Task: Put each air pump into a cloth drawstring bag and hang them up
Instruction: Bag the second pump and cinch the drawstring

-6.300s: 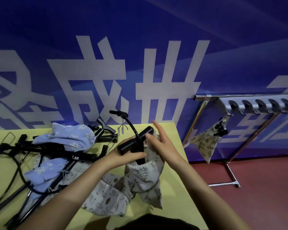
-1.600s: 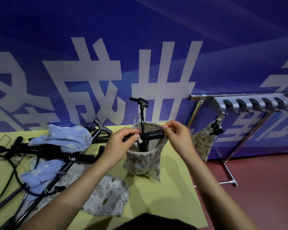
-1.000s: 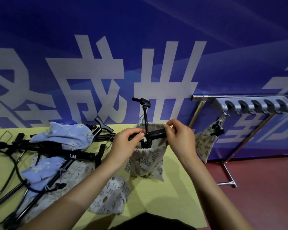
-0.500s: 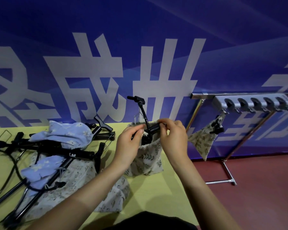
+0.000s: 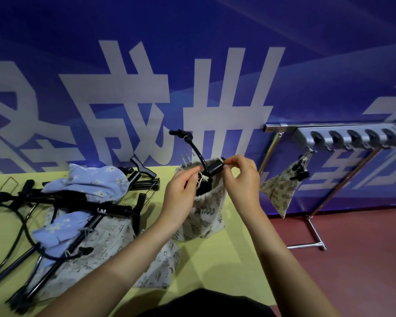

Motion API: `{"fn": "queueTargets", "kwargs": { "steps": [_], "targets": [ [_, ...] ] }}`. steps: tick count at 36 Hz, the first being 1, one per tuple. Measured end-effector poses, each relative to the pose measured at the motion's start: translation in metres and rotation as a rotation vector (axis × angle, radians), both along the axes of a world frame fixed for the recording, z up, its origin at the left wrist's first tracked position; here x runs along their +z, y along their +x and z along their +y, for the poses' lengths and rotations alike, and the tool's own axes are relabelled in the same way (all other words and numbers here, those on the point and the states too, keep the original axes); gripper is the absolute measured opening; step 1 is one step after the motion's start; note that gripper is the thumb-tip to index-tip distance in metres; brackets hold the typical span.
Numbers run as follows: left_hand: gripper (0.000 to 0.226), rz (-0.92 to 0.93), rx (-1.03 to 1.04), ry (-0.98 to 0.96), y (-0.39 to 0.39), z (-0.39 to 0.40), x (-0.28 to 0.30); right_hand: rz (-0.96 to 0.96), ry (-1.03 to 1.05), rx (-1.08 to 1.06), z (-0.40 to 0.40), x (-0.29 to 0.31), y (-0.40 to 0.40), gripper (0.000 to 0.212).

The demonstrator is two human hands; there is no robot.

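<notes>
A black air pump stands in a leaf-print cloth drawstring bag on the yellow table; its handle and hose stick out of the bag's mouth. My left hand pinches the knotted drawstring at the mouth's left side. My right hand pinches the right end of the pump handle and the bag rim. A second filled leaf-print bag hangs from the leftmost hook of the grey hook rack.
Several more black pumps lie in a heap on the table's left, mixed with blue floral bags and a pale printed bag. The rack's metal stand rests on the red floor right of the table.
The bag has been drawn up round the pump, which earlier was held above it. My hands have closed in on the bag's mouth and the hose has tilted left.
</notes>
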State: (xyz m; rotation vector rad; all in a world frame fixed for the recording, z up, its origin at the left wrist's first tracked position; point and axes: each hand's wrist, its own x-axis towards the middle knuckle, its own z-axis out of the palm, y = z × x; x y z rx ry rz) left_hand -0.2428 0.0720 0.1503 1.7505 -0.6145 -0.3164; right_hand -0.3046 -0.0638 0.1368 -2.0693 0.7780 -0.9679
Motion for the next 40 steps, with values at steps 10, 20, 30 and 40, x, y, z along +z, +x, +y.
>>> {"fn": "queueTargets", "kwargs": {
  "steps": [10,20,30,40],
  "targets": [
    [0.031,-0.02,0.002,0.031,0.006,0.003,0.002,-0.155,0.498,0.204,-0.002,0.004,0.002,0.013],
    [0.032,0.127,-0.038,-0.061,0.007,0.004,0.007,0.05,0.005,0.161,0.016,0.006,0.004,0.013],
    [0.031,0.328,-0.047,-0.221,0.004,0.008,0.008,-0.161,0.465,0.505,0.016,0.023,-0.006,0.016],
    [0.03,0.361,0.024,-0.356,-0.011,0.004,0.004,-0.077,0.335,0.508,0.017,0.021,-0.006,0.011]
  ]
}}
